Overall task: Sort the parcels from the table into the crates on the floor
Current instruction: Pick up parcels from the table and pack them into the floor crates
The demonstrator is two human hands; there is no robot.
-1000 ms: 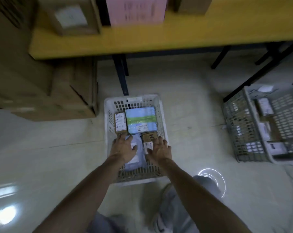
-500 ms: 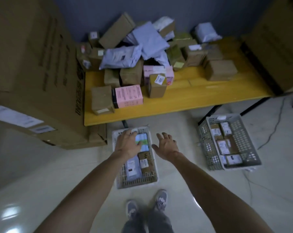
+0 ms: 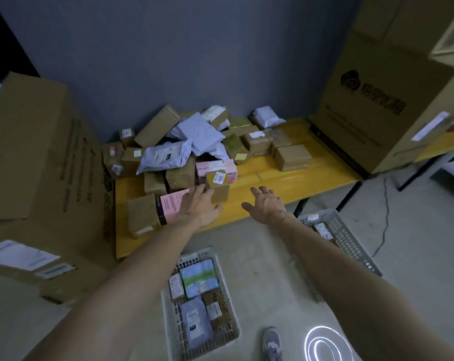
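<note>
Parcel: small brown box [image 3: 219, 192] with a white barcode label on top, standing upright near the front of the yellow table [image 3: 293, 182], at the near edge of the heap.
Left hand: your left hand [image 3: 198, 205] is at that box, with the fingers nearly straight along its left face and the thumb spread below its front lower corner. Whether they press on it cannot be told.
Right hand: your right hand [image 3: 266, 205] hovers just right of the box, apart from it, palm turned toward it, fingers wide and holding nothing.
Neighbours: a flat pink box [image 3: 171, 204] lies just left of your left hand and touches a plain brown box [image 3: 142, 217] at the table's front left.
Heap: behind the labelled box, cardboard boxes and grey mailer bags [image 3: 165, 156] are piled against the blue-grey wall [image 3: 194, 61]. A second pink carton [image 3: 212, 166] sits directly behind the box.
White crate: the white crate [image 3: 168, 321] stands on the floor between your forearms. It holds a blue and green packet [image 3: 199, 277], a grey mailer [image 3: 195, 321] and small labelled boxes.
Grey crate: the grey crate [image 3: 348, 243] stands on the floor to the right, by the table's front edge, partly hidden by your right forearm. At least one labelled parcel shows inside.
Cartons: a large cardboard carton [image 3: 38, 152] stands at the table's left end and another printed carton [image 3: 371, 100] on its right end.
Floor: one grey shoe [image 3: 272, 342] shows beside the white crate, and a dark cable [image 3: 383, 217] trails to the right.
</note>
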